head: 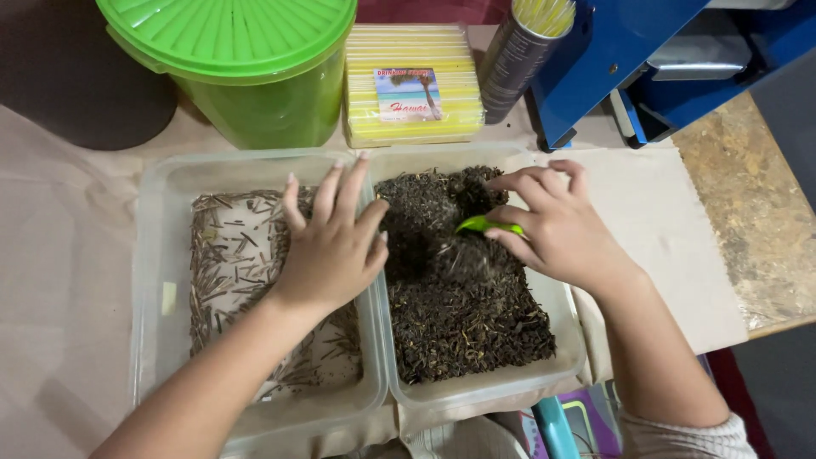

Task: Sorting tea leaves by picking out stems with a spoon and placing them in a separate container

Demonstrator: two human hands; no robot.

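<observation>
**Inspector:** Report the near field first.

**Operator:** I see two clear plastic tubs side by side on a beige cloth [68,280]. The left tub [157,280] holds a thin layer of pale, needle-like stalks [229,255]. The right tub [571,340] is filled with dark dried leaf bits [459,314].

**Inspector:** Hands?

**Operator:** My left hand [331,246] lies over the shared rims of the tubs, fingers spread and loose, gripping nothing; its palm covers part of the stalks. My right hand [557,225] is closed around a small green scoop [486,225], pinched between thumb and fingers. The scoop's tip sits in the dark leaf, in the far half of the right tub.

**Inspector:** Beyond the tubs?

**Operator:** Just behind the left tub stands a green lidded bucket [246,59]. Beside it is a yellow pack of drinking straws [412,85], then a dark cylinder [514,55] with yellow straws in its mouth. At far right I note a blue machine [612,59] on a worn wooden tabletop [756,204].
</observation>
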